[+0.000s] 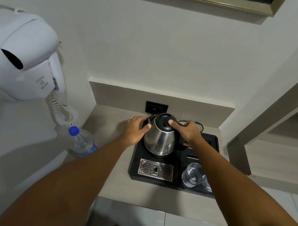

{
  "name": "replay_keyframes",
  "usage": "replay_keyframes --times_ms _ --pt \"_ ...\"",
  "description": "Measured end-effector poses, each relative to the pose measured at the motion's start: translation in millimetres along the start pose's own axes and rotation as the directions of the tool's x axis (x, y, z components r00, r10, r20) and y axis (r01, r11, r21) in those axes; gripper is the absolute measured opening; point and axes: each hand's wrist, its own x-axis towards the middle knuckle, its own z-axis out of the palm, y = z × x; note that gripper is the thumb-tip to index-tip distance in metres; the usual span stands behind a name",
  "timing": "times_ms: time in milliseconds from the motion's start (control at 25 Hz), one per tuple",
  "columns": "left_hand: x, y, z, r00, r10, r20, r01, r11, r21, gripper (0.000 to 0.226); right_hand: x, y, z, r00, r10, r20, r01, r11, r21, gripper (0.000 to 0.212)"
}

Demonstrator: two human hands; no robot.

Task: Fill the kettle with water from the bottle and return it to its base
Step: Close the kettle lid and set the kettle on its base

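On the black tray (pixel 213 138): steel kettle (pixel 160 139)
Left hand (pixel 135 129): spread against kettle's spout side
Right hand (pixel 188 131): wrapped round kettle's handle, thumb on lid
Left of tray: capped water bottle (pixel 82 141)

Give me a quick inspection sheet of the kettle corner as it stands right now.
Surface: beige counter carrying a black tray.
Job's things: steel kettle upright on the tray, lid down; bottle, blue cap on, left of the tray.
Clutter: glasses at the tray's right front; drip grate.
Grippers: left hand against the kettle's spout side; right hand at the handle, thumb on the lid.
Cables: black cord behind the kettle; coiled dryer cord.
Surroundings: wall hair dryer, socket.
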Motion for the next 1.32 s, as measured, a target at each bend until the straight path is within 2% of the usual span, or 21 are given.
replay_keyframes --times_ms 240,440,560,640,720,800,880,1040,1160,1320 --pt "-7.6 -2.7 -2.6 0.997 0.017 0.069 -0.018 1.000 0.015 0.055 -4.1 8.6 -1.6 0.992 -0.126 -0.031 0.125 0.992 -0.028 0.068" --pt "-15.7 2.8 -8.0 0.991 0.056 0.119 -0.064 0.996 0.066 0.061 -19.9 29.3 12.5 0.943 -0.281 -0.176 0.291 0.956 0.032 0.056" --pt "-17.8 7.8 -10.6 0.990 0.072 0.122 -0.081 0.994 0.075 0.061 -22.8 33.8 5.0 0.925 -0.362 -0.111 0.363 0.932 -0.020 0.047" --pt "-18.1 8.9 -12.4 0.990 0.081 0.115 -0.089 0.994 0.067 0.059 -18.9 31.0 -6.7 0.951 -0.310 -0.014 0.310 0.951 0.014 0.043" --pt "-19.3 8.5 -14.3 0.990 0.086 0.109 -0.093 0.994 0.056 0.058 -14.2 26.7 -16.5 0.980 -0.177 0.093 0.161 0.975 0.155 0.038" --pt "-19.4 6.4 -16.8 0.991 0.085 0.108 -0.092 0.994 0.059 0.059 -11.6 27.1 -23.9 0.979 -0.095 0.178 0.035 0.948 0.317 0.032" --pt "-19.1 3.9 -19.0 0.991 0.085 0.103 -0.093 0.993 0.078 0.060 -10.4 32.6 -30.3 0.969 -0.073 0.237 -0.038 0.900 0.434 0.034" --pt "-21.2 -3.5 -21.9 0.991 0.073 0.108 -0.084 0.991 0.104 0.060 -7.8 36.0 -33.6 0.957 -0.079 0.279 -0.065 0.880 0.470 0.028" --pt "-23.4 -5.9 -20.7 0.990 0.084 0.110 -0.097 0.988 0.117 0.059 -4.4 34.4 -32.3 0.962 -0.074 0.262 -0.056 0.888 0.456 0.022" --pt "-25.1 -6.0 -19.7 0.989 0.077 0.125 -0.092 0.988 0.124 0.061 -3.7 36.7 -28.1 0.975 -0.079 0.207 -0.026 0.886 0.462 0.024"
